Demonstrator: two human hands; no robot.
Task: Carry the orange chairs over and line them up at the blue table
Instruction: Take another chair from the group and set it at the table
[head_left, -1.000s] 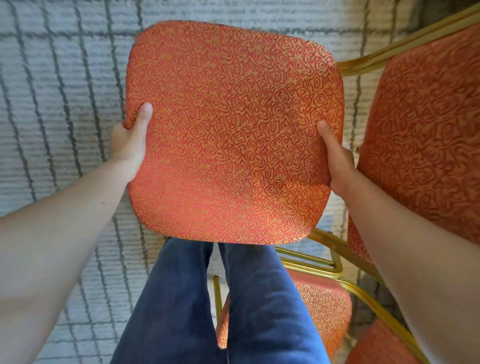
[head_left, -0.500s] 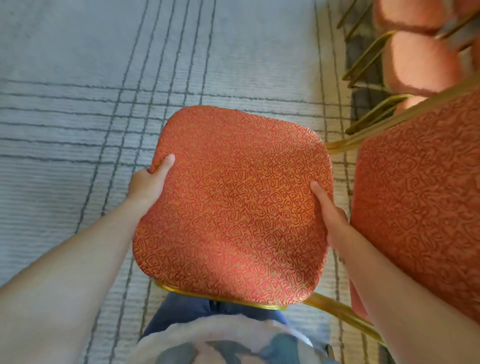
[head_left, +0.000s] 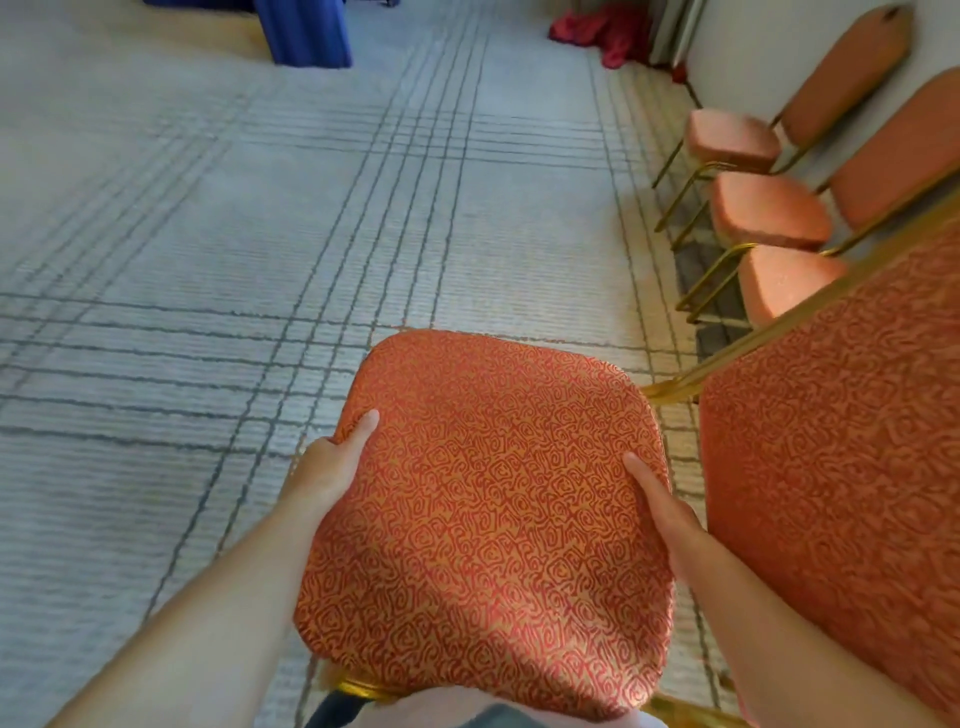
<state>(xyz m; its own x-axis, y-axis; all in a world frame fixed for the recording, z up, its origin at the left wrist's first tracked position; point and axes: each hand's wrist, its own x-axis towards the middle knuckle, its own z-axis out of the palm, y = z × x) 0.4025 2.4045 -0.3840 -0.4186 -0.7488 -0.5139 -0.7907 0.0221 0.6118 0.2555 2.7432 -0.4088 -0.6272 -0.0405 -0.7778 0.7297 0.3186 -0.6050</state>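
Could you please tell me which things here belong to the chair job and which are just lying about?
Job: carried orange chair, gripped at its seat by left hand and right hand; three orange chairs waiting by the wall; blue table, far ahead.
Lying about: red cloth heap on the floor; lined carpet.

A: What does the person hold?
B: A chair (head_left: 488, 519), by its seat. The left hand (head_left: 332, 467) grips one edge and the right hand (head_left: 662, 512) the other, thumbs on top.
A: And around them?
B: Its backrest (head_left: 841, 467) fills the right. Three more chairs (head_left: 769, 208) line the wall. A blue drape (head_left: 306, 31) hangs far off across the carpet (head_left: 208, 260).
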